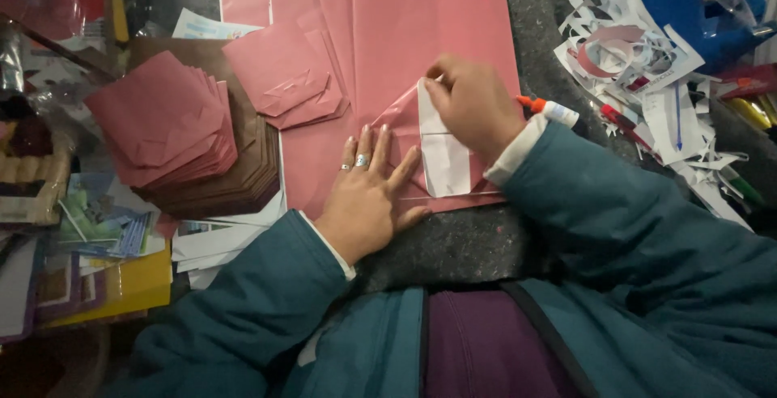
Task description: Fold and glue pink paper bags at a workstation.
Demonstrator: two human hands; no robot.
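left hand (368, 196) lay flat, fingers spread, on pink paper (405, 123); right hand (473, 103) pinched its white flap (445, 155), mid-fold; creasing needed firm pressure.

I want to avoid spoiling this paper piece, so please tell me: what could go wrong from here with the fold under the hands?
1. The left hand lies flat on the pink sheet while the right hand presses the white flap; if either slips, the crease may go crooked.
2. The glue stick lies right beside the right wrist; a sleeve might knock it away.
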